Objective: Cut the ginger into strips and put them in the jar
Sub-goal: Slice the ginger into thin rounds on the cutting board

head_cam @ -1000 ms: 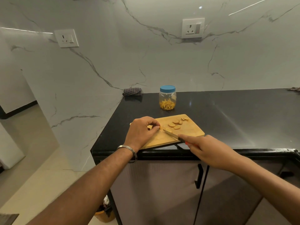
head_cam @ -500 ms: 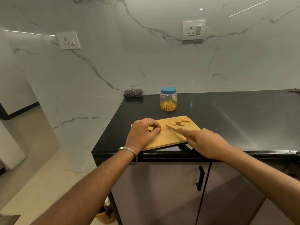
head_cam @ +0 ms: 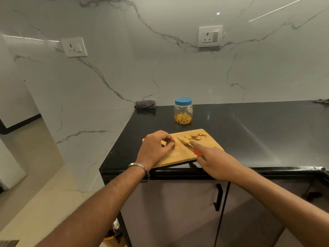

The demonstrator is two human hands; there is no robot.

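Observation:
A wooden cutting board (head_cam: 179, 157) lies at the front of the black counter. My left hand (head_cam: 154, 147) pinches a small ginger piece (head_cam: 174, 143) on the board's left part. My right hand (head_cam: 211, 162) grips a red-handled knife (head_cam: 185, 144), index finger stretched along the blade, tip pointing left toward the pinched piece. Several round ginger slices (head_cam: 193, 137) lie at the board's far side, behind the blade. A clear jar (head_cam: 183, 111) with a blue lid stands behind the board, ginger strips at its bottom.
The black counter (head_cam: 258, 132) stretches right and back to a marble wall with two sockets. A folded checked cloth (head_cam: 144, 104) lies in the back left corner. The counter's front edge is just under my wrists, cabinet doors below. A bin (head_cam: 114, 236) stands on the floor.
The knife blade has shifted slightly to the right, away from the pinched piece, toward the round slices. My left hand stays on the small piece.

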